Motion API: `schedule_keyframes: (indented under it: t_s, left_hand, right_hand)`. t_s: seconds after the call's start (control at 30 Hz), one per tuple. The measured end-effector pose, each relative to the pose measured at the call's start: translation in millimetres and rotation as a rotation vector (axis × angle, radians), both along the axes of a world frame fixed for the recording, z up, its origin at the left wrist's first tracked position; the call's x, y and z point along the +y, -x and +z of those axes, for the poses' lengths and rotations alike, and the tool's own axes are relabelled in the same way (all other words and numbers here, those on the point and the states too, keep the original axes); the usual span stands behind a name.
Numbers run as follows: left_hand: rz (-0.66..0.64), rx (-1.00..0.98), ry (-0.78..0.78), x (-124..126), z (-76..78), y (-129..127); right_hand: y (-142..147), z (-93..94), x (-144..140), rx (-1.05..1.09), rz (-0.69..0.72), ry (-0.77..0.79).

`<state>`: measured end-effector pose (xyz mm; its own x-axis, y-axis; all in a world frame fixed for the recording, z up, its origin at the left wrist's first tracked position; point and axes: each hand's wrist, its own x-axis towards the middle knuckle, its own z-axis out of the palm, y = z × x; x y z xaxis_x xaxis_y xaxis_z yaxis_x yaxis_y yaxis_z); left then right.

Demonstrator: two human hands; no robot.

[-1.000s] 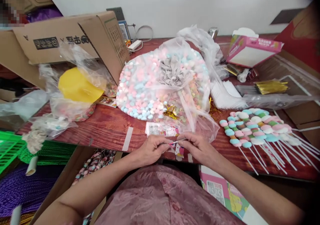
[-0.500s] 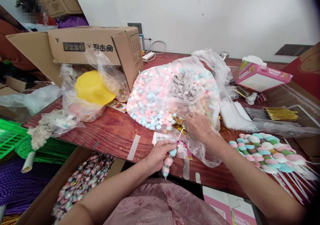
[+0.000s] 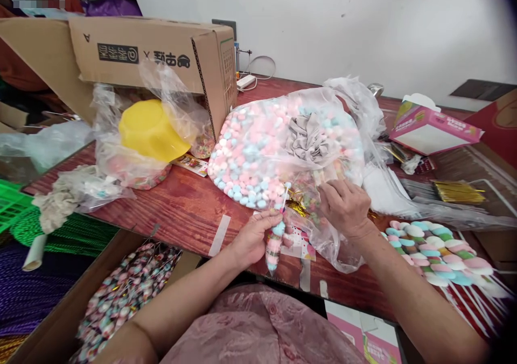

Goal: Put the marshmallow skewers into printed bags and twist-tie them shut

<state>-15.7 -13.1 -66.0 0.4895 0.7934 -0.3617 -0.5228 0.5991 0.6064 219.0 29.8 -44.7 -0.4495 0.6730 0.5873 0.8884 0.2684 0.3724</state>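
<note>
My left hand (image 3: 253, 239) is closed around a marshmallow stick (image 3: 273, 248) in a clear wrapper. Its white stick points up and away; the pink, blue and white sweets hang toward me. Over the near right part of a big clear bag of marshmallows (image 3: 246, 154), my right hand (image 3: 345, 207) has its fingers curled together. Whatever it pinches, if anything, is too small to make out. Gold twist ties (image 3: 298, 208) lie just left of that hand. A gathered grey cloth-like piece (image 3: 309, 138) rests on the bag. Beneath my left hand is a printed card (image 3: 301, 245).
Finished-looking marshmallow sticks (image 3: 440, 251) lie at the right, near gold strips (image 3: 458, 191). A cardboard box (image 3: 153, 57) and a yellow bowl-shaped item (image 3: 151, 130) stand left. Below the table's edge, a carton holds many marshmallow sticks (image 3: 125, 294). A co-worker is partly visible far left.
My right hand has lifted from among the gold ties and moved right, its fingers now curled. My left hand keeps the marshmallow stick, now turned more upright. The view has shifted slightly.
</note>
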Motion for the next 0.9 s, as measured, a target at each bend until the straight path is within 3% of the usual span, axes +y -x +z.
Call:
schedule_keyframes:
  t_s: [0.17, 0.37, 0.47, 0.57, 0.7, 0.8, 0.9]
  left_hand:
    - [-0.036, -0.041, -0.037, 15, 14.6, -11]
    - [-0.109, -0.034, -0.075, 5, 16.3, -24]
    - [-0.134, 0.057, -0.119, -5, 16.6, -24]
    - [-0.196, 0.173, -0.172, -15, 19.4, -25]
    - [-0.256, 0.257, -0.171, -27, 26.2, -30]
    - [-0.28, 0.307, -0.178, -33, 28.5, -35]
    - [-0.274, 0.384, -0.203, -37, 24.0, -39]
  right_hand:
    - [4, -10.6, -31, 0.111, 0.11, -0.072]
    - [12, -19.5, -69, 0.364, 0.208, -0.007]
    - [16, -16.1, -85, 0.794, 0.25, 0.178]
    - [17, -8.1, -97, 1.252, 0.282, 0.537]
    - [14, -3.4, -103, 1.482, 0.3, 0.937]
    - [9, -6.8, -108, 1.562, 0.275, 1.0]
    - [2, -11.0, -120, 1.525, 0.227, 0.927]
